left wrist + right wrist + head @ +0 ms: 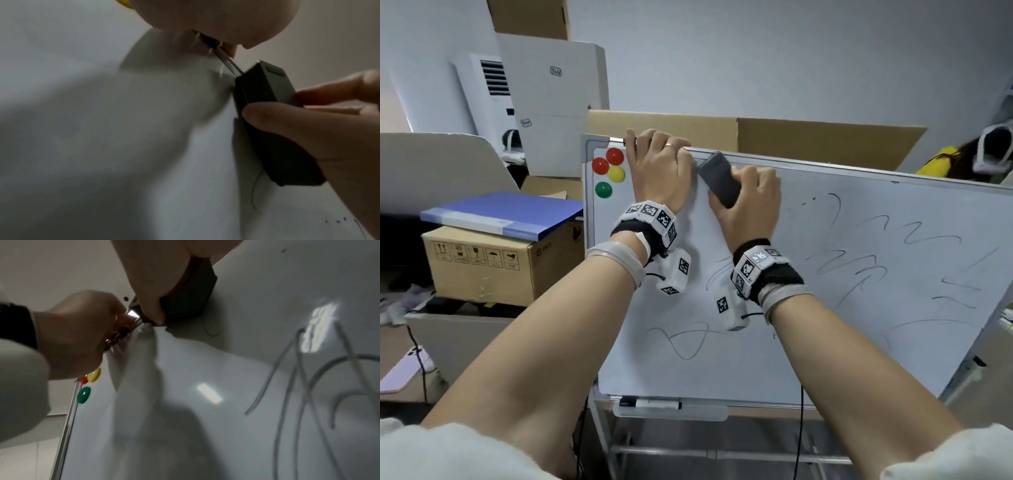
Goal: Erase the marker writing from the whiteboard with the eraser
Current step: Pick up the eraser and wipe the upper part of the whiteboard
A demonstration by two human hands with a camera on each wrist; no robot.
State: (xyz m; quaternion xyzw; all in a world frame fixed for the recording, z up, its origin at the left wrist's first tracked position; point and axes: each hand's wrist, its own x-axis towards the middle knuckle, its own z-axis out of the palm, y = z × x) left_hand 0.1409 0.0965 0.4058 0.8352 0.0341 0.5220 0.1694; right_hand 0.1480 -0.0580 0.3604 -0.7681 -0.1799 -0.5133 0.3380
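The whiteboard (756, 363) stands tilted on its frame in front of me. Grey marker scribbles (859, 267) cover its right half and lower middle; more scribbles (298, 378) show in the right wrist view. My left hand (657, 164) grips the board's top edge near the left corner, fingers curled over the rim. My right hand (750, 205) holds the dark grey eraser (719, 180) flat against the board just under the top edge, right beside the left hand. In the left wrist view the eraser (267, 113) is pinched between thumb and fingers. The eraser (189, 296) sits on a stroke-free patch.
Red, yellow and green magnets (607, 171) sit at the board's top left corner. A black marker (650, 404) lies in the tray below. An open cardboard box (756, 133) stands behind the board. To the left are a carton with a blue folder (500, 219) and a phone (404, 370).
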